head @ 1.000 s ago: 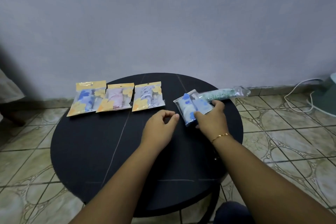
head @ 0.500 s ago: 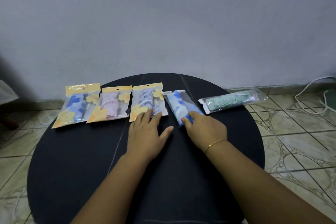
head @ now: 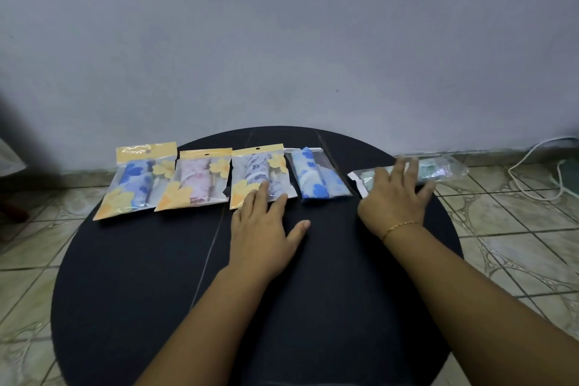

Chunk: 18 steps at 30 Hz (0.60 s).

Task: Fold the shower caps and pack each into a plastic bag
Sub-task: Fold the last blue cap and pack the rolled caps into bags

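Observation:
Five bagged shower caps lie in a row along the far side of the round black table. From the left: a blue-flowered pack with a yellow header, a pink pack, a grey-blue pack, a clear bag with a blue cap, and a clear bag with a green cap at the far right edge. My left hand rests flat, fingers spread, fingertips on the grey-blue pack. My right hand lies spread over the left end of the green-cap bag, blurred.
A grey wall stands right behind the table. Tiled floor surrounds it. A white cable loops on the floor at the right. A pale object shows at the left edge.
My right hand let go of the blue-cap bag, left in the row, and moved right onto the green-cap bag. My left hand stays flat at the grey-blue pack.

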### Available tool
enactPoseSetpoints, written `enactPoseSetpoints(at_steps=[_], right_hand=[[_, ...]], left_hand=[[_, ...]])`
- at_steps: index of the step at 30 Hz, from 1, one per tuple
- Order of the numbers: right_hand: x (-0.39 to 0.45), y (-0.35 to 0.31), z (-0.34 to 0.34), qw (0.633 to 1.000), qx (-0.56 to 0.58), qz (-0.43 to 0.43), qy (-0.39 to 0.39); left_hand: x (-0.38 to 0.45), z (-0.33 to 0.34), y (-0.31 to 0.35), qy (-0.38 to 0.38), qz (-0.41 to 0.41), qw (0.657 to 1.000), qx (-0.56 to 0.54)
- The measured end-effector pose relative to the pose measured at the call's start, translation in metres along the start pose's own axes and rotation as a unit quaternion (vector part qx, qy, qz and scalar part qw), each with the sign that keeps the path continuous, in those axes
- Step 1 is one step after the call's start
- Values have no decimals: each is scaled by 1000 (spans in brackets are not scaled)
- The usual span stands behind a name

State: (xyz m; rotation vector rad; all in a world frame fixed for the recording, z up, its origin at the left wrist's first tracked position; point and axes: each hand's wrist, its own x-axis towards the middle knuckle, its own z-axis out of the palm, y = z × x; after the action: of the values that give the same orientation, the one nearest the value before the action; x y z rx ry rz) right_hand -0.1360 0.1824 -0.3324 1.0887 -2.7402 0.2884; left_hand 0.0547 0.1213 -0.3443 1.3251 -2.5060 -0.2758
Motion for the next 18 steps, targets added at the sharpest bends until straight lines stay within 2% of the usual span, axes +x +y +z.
enactPoseSetpoints(at_steps=[3, 8, 12, 18], right_hand=[[-4, 27, 0, 999, -12, -1, -50], [-28, 37, -15, 996, -26, -86, 4], [-41, 49, -17, 992, -22, -121, 38], [-30, 58, -12, 997, -2, -76, -1]], left_hand=[[-7, -2, 7, -5, 15, 1000, 14], [-26, -3, 21, -19, 55, 998, 37], [-45, -3, 31, -32, 73, 996, 44], [-60, -4, 43, -41, 74, 995, 48]])
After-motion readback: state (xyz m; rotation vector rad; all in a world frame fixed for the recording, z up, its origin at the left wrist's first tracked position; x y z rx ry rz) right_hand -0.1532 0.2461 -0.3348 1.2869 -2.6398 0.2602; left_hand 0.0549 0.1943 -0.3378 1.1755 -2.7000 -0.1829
